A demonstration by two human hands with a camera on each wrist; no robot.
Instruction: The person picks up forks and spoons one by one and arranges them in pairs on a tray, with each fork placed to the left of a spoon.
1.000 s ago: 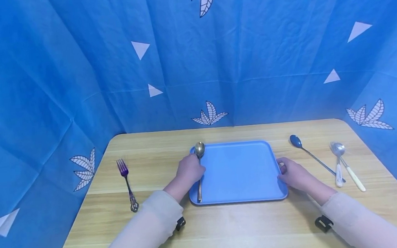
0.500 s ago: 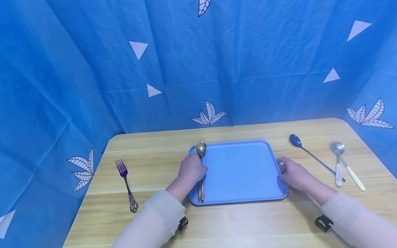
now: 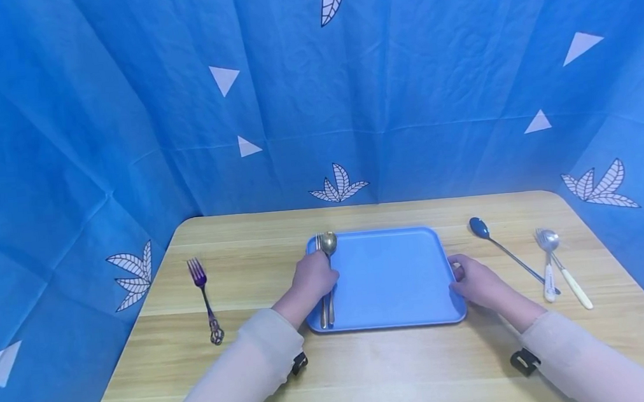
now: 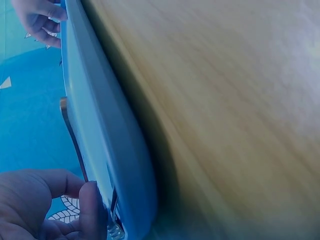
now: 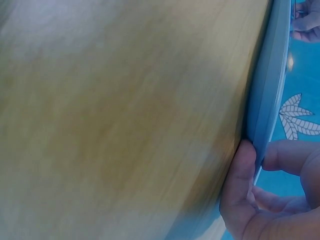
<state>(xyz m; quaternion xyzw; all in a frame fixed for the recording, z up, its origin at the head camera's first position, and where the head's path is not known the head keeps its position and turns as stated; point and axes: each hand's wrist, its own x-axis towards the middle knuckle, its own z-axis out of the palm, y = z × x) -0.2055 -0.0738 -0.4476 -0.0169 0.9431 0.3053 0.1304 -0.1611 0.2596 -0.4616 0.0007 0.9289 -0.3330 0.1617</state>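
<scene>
A blue tray (image 3: 389,278) lies in the middle of the table. Over its left end my left hand (image 3: 313,277) pinches a spoon (image 3: 329,244) by the handle, with the bowl pointing to the back. Just left of the spoon, a fork (image 3: 324,317) lies along the tray's left side, its middle hidden under the hand. In the left wrist view, the thumb and forefinger meet at the spoon's thin handle (image 4: 73,137). My right hand (image 3: 475,281) grips the tray's right rim; the right wrist view shows the rim (image 5: 267,95) between thumb and fingers.
On the table (image 3: 394,373), a purple fork (image 3: 207,300) with an ornate handle lies to the left. To the right are a long dark blue spoon (image 3: 507,252), a white-handled fork (image 3: 548,270) and a pale-handled spoon (image 3: 572,281), close together. A blue patterned curtain (image 3: 302,100) stands behind.
The left hand has shifted slightly right with the spoon, and the fork beside it has come into sight. The right hand and tray have stayed in place.
</scene>
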